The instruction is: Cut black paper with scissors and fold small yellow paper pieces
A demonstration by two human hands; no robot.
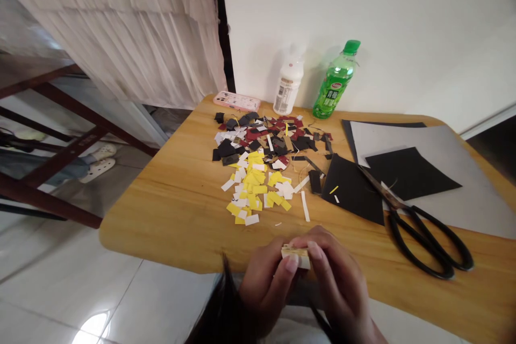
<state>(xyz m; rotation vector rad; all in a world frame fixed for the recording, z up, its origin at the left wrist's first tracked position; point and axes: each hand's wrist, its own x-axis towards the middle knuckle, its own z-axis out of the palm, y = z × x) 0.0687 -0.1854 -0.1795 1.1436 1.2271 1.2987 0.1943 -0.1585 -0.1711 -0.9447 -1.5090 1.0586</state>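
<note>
Close to the table's front edge, both hands meet around a small cream-coloured rectangular piece, like a thick little stack of folded paper; its exact kind is unclear. My left hand pinches its left end, thumb on the front face. On its right end rest the thumb and fingers of my right hand. The undersides of the fingers are hidden. Just beyond the hands lies a loose pile of small yellow and white paper pieces. Behind it spreads a heap of black, dark red and brown scraps.
Large black-handled scissors lie at right, over black paper and a grey sheet. At the back of the wooden table stand a white bottle and a green bottle, beside a pink phone.
</note>
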